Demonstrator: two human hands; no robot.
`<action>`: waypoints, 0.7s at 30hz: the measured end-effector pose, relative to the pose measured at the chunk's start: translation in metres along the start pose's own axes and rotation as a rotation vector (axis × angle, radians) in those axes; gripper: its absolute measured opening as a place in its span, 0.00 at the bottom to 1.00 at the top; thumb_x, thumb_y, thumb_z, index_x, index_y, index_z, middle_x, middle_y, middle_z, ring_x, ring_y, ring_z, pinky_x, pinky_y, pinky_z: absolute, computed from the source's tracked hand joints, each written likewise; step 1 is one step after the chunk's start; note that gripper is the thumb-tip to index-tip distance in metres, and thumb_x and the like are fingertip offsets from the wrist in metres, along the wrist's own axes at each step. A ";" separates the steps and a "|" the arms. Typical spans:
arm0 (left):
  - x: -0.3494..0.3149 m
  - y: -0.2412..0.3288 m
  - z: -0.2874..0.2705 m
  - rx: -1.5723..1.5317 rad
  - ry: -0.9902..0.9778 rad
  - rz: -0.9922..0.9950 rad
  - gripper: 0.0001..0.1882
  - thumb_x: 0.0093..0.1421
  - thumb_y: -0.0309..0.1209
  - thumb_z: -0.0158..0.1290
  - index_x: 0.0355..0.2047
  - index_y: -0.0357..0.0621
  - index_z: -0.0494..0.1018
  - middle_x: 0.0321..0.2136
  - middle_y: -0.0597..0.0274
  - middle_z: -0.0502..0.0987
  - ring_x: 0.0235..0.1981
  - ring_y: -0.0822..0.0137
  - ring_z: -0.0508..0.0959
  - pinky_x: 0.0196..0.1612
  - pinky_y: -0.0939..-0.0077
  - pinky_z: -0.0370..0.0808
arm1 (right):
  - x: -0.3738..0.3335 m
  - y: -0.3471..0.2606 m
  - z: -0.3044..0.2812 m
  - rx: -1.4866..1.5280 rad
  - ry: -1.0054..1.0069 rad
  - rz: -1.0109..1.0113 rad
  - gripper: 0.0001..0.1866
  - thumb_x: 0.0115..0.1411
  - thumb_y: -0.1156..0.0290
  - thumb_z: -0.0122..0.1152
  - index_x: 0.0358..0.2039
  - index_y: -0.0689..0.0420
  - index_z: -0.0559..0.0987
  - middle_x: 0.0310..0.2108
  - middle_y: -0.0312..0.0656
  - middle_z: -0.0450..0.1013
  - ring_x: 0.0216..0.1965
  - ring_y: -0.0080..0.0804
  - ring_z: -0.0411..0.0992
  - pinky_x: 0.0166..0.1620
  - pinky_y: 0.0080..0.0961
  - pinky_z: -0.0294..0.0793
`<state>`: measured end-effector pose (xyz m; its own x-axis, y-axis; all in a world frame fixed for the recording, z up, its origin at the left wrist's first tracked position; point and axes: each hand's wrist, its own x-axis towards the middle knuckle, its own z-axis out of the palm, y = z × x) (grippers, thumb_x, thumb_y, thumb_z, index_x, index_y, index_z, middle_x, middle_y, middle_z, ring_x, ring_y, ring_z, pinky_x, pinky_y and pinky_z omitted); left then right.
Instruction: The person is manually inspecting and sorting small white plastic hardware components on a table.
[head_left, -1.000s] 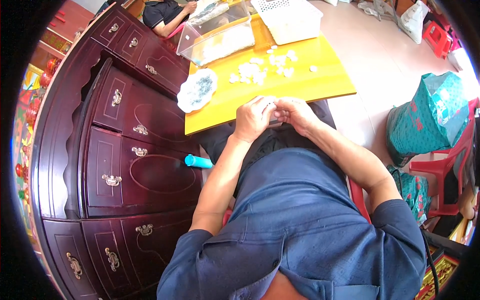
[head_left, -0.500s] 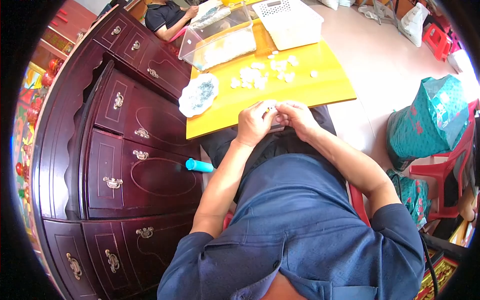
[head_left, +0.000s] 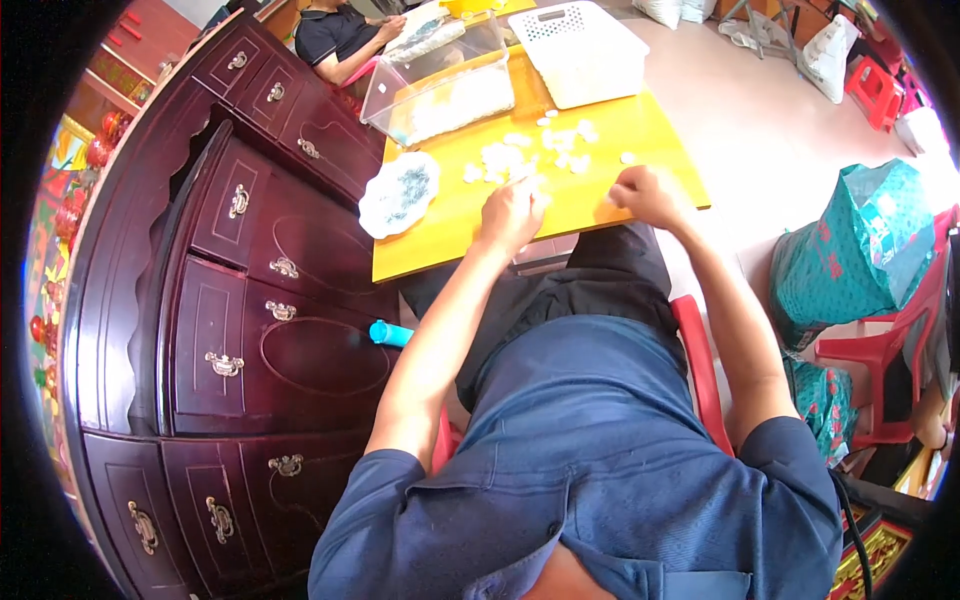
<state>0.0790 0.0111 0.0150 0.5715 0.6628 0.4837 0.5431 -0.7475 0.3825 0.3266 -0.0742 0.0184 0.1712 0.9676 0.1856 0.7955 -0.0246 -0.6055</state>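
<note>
Small white pieces (head_left: 503, 160) lie scattered over the yellow table (head_left: 455, 235), too washed out by light to name. My left hand (head_left: 512, 212) is at the near edge of this scatter, fingers drawn together; whatever they pinch is hidden or too bright to make out. Apart from it, over the table's right front part, my right hand (head_left: 650, 196) is closed, its fingertips curled and slightly blurred. A lone white piece (head_left: 627, 158) lies just beyond it. To the left, a white scallop-edged tray (head_left: 400, 195) holds small dark grey bits.
A clear plastic bin (head_left: 440, 95) and a white perforated basket (head_left: 585, 55) stand at the table's far side. Dark wooden drawers (head_left: 270, 250) line the left. A person (head_left: 345, 40) sits beyond. A teal bag (head_left: 850, 255) is on the right, a turquoise bottle (head_left: 390, 333) below the table.
My hands were together at the table's front edge and have separated. The left has moved forward to the white pieces; the right has gone to the right and forward.
</note>
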 end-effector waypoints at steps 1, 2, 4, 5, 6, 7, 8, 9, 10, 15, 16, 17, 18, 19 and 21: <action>0.006 -0.004 0.003 0.012 -0.001 -0.044 0.12 0.60 0.35 0.56 0.41 0.42 0.80 0.34 0.47 0.82 0.36 0.44 0.82 0.40 0.52 0.78 | 0.002 0.003 -0.011 -0.058 0.008 0.024 0.13 0.59 0.65 0.60 0.32 0.63 0.85 0.27 0.50 0.80 0.29 0.37 0.80 0.34 0.34 0.78; 0.012 -0.007 0.006 0.024 -0.001 -0.089 0.12 0.59 0.35 0.56 0.39 0.42 0.81 0.33 0.47 0.82 0.36 0.45 0.82 0.40 0.52 0.78 | 0.007 0.010 -0.014 -0.056 0.021 0.041 0.13 0.59 0.65 0.60 0.31 0.63 0.84 0.26 0.50 0.80 0.28 0.37 0.80 0.34 0.34 0.78; 0.026 -0.009 0.016 0.039 -0.004 -0.129 0.12 0.58 0.36 0.57 0.38 0.43 0.82 0.32 0.47 0.82 0.36 0.45 0.82 0.40 0.52 0.79 | 0.017 0.034 -0.022 -0.007 -0.010 0.131 0.12 0.58 0.67 0.61 0.30 0.64 0.84 0.24 0.51 0.79 0.25 0.38 0.79 0.33 0.35 0.78; 0.032 -0.010 0.019 0.059 -0.003 -0.176 0.12 0.58 0.36 0.58 0.38 0.44 0.82 0.31 0.48 0.82 0.36 0.46 0.82 0.40 0.53 0.79 | 0.022 0.046 -0.026 -0.007 -0.006 0.137 0.12 0.58 0.67 0.61 0.30 0.64 0.84 0.24 0.51 0.79 0.25 0.38 0.79 0.33 0.35 0.78; 0.036 -0.009 0.021 0.058 -0.009 -0.175 0.12 0.58 0.36 0.58 0.38 0.44 0.82 0.31 0.48 0.82 0.36 0.46 0.82 0.40 0.53 0.79 | 0.025 0.052 -0.029 -0.039 0.001 0.138 0.12 0.57 0.67 0.62 0.30 0.64 0.84 0.23 0.51 0.79 0.25 0.38 0.79 0.33 0.35 0.78; 0.039 -0.008 0.023 0.094 -0.014 -0.205 0.12 0.58 0.36 0.57 0.38 0.45 0.83 0.31 0.49 0.83 0.36 0.47 0.82 0.40 0.54 0.79 | 0.027 0.056 -0.029 -0.071 0.008 0.140 0.12 0.56 0.67 0.63 0.29 0.64 0.84 0.23 0.51 0.79 0.24 0.39 0.78 0.33 0.35 0.78; 0.042 -0.008 0.026 0.129 -0.021 -0.235 0.11 0.58 0.37 0.57 0.37 0.47 0.83 0.31 0.49 0.83 0.35 0.47 0.83 0.40 0.54 0.79 | 0.028 0.061 -0.029 -0.067 0.024 0.140 0.11 0.53 0.67 0.66 0.26 0.65 0.84 0.23 0.51 0.79 0.23 0.40 0.78 0.32 0.35 0.78; 0.044 -0.013 0.029 0.130 -0.028 -0.230 0.11 0.58 0.37 0.57 0.37 0.47 0.83 0.31 0.49 0.83 0.35 0.47 0.83 0.40 0.54 0.79 | 0.031 0.063 -0.028 -0.063 0.026 0.148 0.11 0.53 0.67 0.66 0.26 0.65 0.84 0.23 0.51 0.79 0.23 0.40 0.78 0.32 0.35 0.78; 0.044 -0.019 0.032 0.122 0.050 -0.184 0.11 0.58 0.37 0.57 0.36 0.47 0.83 0.31 0.49 0.83 0.34 0.47 0.83 0.39 0.54 0.79 | 0.037 0.063 -0.026 -0.062 0.056 0.131 0.11 0.52 0.68 0.66 0.25 0.65 0.83 0.22 0.52 0.79 0.23 0.40 0.78 0.32 0.35 0.78; 0.067 -0.025 0.045 0.147 0.042 -0.225 0.11 0.58 0.41 0.58 0.33 0.50 0.83 0.29 0.50 0.82 0.32 0.48 0.83 0.36 0.52 0.78 | 0.058 0.088 -0.019 -0.110 0.207 0.041 0.08 0.50 0.73 0.65 0.20 0.65 0.78 0.20 0.56 0.75 0.23 0.45 0.76 0.31 0.37 0.76; 0.072 -0.024 0.047 0.145 0.040 -0.223 0.11 0.58 0.41 0.58 0.33 0.50 0.83 0.29 0.50 0.82 0.32 0.48 0.83 0.36 0.52 0.78 | 0.060 0.088 -0.019 -0.110 0.208 0.044 0.08 0.50 0.73 0.65 0.20 0.65 0.78 0.20 0.56 0.75 0.23 0.45 0.76 0.31 0.37 0.76; 0.077 -0.022 0.050 0.176 0.040 -0.176 0.11 0.59 0.40 0.57 0.32 0.47 0.83 0.29 0.48 0.82 0.32 0.47 0.83 0.36 0.52 0.78 | 0.063 0.086 -0.017 -0.126 0.352 -0.031 0.07 0.49 0.74 0.65 0.22 0.64 0.78 0.21 0.55 0.75 0.25 0.47 0.77 0.32 0.38 0.75; 0.080 -0.020 0.055 0.207 0.035 -0.130 0.12 0.60 0.39 0.56 0.31 0.44 0.82 0.29 0.47 0.82 0.32 0.46 0.83 0.36 0.51 0.78 | 0.065 0.083 -0.014 -0.141 0.492 -0.101 0.06 0.49 0.75 0.64 0.23 0.64 0.77 0.21 0.54 0.75 0.26 0.49 0.77 0.32 0.38 0.75; 0.080 -0.018 0.057 0.205 0.030 -0.125 0.12 0.60 0.39 0.56 0.31 0.44 0.82 0.29 0.47 0.82 0.32 0.46 0.83 0.36 0.51 0.78 | 0.067 0.076 -0.011 -0.144 0.471 -0.119 0.06 0.51 0.73 0.64 0.28 0.62 0.79 0.26 0.53 0.76 0.32 0.51 0.78 0.35 0.40 0.75; 0.067 -0.037 0.033 0.386 0.034 -0.073 0.15 0.62 0.38 0.53 0.27 0.39 0.80 0.28 0.43 0.81 0.31 0.43 0.82 0.36 0.49 0.78 | 0.061 -0.001 -0.007 -0.148 0.323 -0.202 0.06 0.54 0.70 0.63 0.30 0.58 0.80 0.32 0.52 0.78 0.35 0.52 0.78 0.39 0.43 0.76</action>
<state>0.1172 0.0847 0.0072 0.5057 0.7066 0.4950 0.7767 -0.6226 0.0953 0.3406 -0.0169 0.0355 0.1583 0.8285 0.5371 0.9030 0.0986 -0.4182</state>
